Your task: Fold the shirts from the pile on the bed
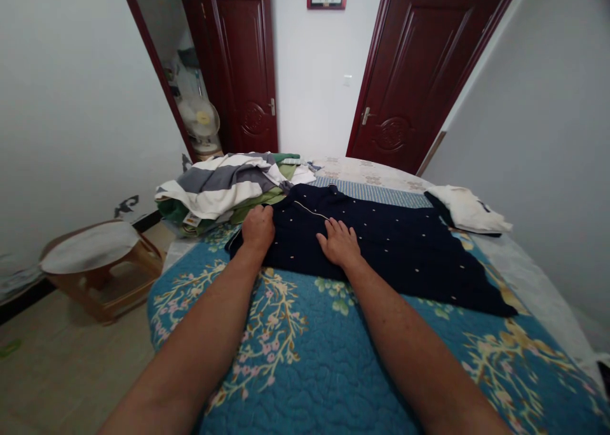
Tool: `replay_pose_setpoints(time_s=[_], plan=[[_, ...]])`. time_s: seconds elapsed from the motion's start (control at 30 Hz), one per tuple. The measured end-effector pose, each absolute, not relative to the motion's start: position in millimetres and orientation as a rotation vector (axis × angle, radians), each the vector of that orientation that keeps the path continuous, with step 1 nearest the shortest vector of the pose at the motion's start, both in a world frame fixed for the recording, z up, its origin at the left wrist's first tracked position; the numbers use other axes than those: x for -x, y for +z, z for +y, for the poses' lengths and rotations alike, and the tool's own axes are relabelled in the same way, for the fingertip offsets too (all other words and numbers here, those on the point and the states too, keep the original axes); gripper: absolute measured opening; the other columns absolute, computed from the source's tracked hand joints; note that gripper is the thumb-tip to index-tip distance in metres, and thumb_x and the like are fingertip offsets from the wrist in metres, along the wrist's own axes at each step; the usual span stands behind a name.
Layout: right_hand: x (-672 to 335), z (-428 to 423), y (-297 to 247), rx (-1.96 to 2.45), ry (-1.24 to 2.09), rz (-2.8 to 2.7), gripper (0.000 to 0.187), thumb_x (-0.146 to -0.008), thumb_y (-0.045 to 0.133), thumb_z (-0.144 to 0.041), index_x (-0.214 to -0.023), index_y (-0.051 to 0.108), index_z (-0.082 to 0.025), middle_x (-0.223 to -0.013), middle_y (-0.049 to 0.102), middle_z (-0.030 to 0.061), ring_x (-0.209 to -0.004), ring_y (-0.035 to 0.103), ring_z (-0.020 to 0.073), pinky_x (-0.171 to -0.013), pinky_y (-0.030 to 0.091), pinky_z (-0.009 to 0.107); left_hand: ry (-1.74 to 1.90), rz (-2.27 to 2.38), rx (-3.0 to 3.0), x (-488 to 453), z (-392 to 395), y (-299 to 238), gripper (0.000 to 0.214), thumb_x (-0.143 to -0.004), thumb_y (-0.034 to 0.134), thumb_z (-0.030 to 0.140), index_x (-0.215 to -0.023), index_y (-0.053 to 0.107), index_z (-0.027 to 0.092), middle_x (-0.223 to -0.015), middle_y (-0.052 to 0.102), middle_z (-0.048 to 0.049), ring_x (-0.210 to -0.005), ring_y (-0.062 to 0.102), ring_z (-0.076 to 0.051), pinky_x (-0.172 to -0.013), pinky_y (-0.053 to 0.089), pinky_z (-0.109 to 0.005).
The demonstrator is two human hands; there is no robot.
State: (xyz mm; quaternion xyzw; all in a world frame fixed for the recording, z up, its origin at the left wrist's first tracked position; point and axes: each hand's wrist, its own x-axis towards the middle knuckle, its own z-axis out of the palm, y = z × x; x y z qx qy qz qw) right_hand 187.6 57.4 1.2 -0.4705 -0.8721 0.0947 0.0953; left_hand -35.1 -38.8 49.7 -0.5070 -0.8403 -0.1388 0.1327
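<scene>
A dark navy garment with small pale dots [400,238], a shirt or a dress, lies spread across the blue floral quilt [314,352]. A thin pale trim line runs over its upper left part. At its left end my left hand [258,227] is closed on the fabric, the fingertips curled out of sight. My right hand [340,242] rests flat near the trim line, fingers spread and holding nothing. The garment's right end widens to a pointed corner.
Beyond my left hand sits a heap of clothes [223,184], striped grey and white over green. Folded white clothing [469,209] lies on something dark at the right. A stool [102,251] stands left on the floor, and a fan [200,120] behind the doorway.
</scene>
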Motion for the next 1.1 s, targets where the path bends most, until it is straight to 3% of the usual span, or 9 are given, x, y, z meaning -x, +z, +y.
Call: replay_pose_setpoints(time_s=[0.17,0.3,0.43,0.7,0.87,1.0,1.1], plan=[[-186.9,57.9,0.1,1.402,0.27,-2.599,0.072,-0.11,0.032,-0.059,-0.17,0.036,-0.019,-0.179,0.027,0.0113,-0.164,0.023,0.0347,-0.131,0.017,0.06,-0.461,-2.187,1.968,-23.8,-38.6,33.3,0.044,-0.11,0.036,0.03,-0.141,0.065,0.02,-0.137,0.07,-0.0133,-0.127,0.065,-0.026,-0.112,0.047,-0.038],[-186.3,58.1,-1.0,1.414,0.26,-2.61,0.071,-0.11,0.033,-0.057,-0.17,0.036,-0.019,-0.179,0.027,0.0115,-0.164,0.023,0.0347,-0.131,0.017,0.06,-0.317,-2.225,2.064,-44.4,-41.8,1.7,0.069,-0.109,0.036,0.057,-0.163,0.047,0.016,-0.168,0.048,-0.0181,-0.159,0.038,-0.035,-0.13,0.028,-0.053],[-186.9,57.8,-2.3,1.404,0.251,-2.609,0.072,-0.11,0.032,-0.058,-0.17,0.037,-0.019,-0.178,0.028,0.0117,-0.163,0.023,0.0353,-0.131,0.018,0.061,-0.261,-2.417,1.943,-19.7,-48.8,-4.6,0.085,-0.106,0.028,0.07,-0.166,0.042,0.013,-0.174,0.036,-0.02,-0.164,0.028,-0.037,-0.133,0.021,-0.054],[-186.0,60.3,-4.7,1.431,0.231,-2.62,0.075,-0.11,0.03,-0.061,-0.171,0.035,-0.018,-0.179,0.026,0.0107,-0.164,0.022,0.0339,-0.131,0.018,0.061,-0.212,-2.637,1.615,7.7,-50.7,0.2,0.096,-0.104,0.03,0.073,-0.166,0.037,0.0,-0.175,0.029,-0.0282,-0.165,0.025,-0.04,-0.133,0.022,-0.053],[-185.5,60.4,-2.0,1.433,0.251,-2.627,0.076,-0.109,0.029,-0.062,-0.171,0.034,-0.018,-0.18,0.024,0.0098,-0.164,0.02,0.0338,-0.131,0.017,0.06,-0.253,-2.586,1.509,13.8,-52.8,-0.7,0.084,-0.107,0.038,0.059,-0.161,0.043,-0.004,-0.169,0.038,-0.0322,-0.16,0.035,-0.042,-0.13,0.028,-0.053],[-186.0,59.9,-2.3,1.411,0.262,-2.593,0.075,-0.109,0.031,-0.061,-0.17,0.036,-0.018,-0.179,0.027,0.0095,-0.164,0.023,0.0343,-0.131,0.018,0.06,-0.448,-2.187,1.722,9.0,-55.1,11.4,0.059,-0.107,0.044,0.035,-0.157,0.053,0.005,-0.169,0.044,-0.0239,-0.162,0.034,-0.037,-0.132,0.026,-0.053],[-186.0,58.6,-3.2,1.39,0.25,-2.56,0.072,-0.11,0.034,-0.059,-0.169,0.039,-0.018,-0.178,0.03,0.0096,-0.163,0.026,0.0346,-0.131,0.018,0.061,-0.509,-1.937,2.053,-2.3,-54.1,14.4,0.056,-0.109,0.04,0.033,-0.161,0.052,0.015,-0.172,0.043,-0.0145,-0.164,0.03,-0.031,-0.132,0.027,-0.05]])
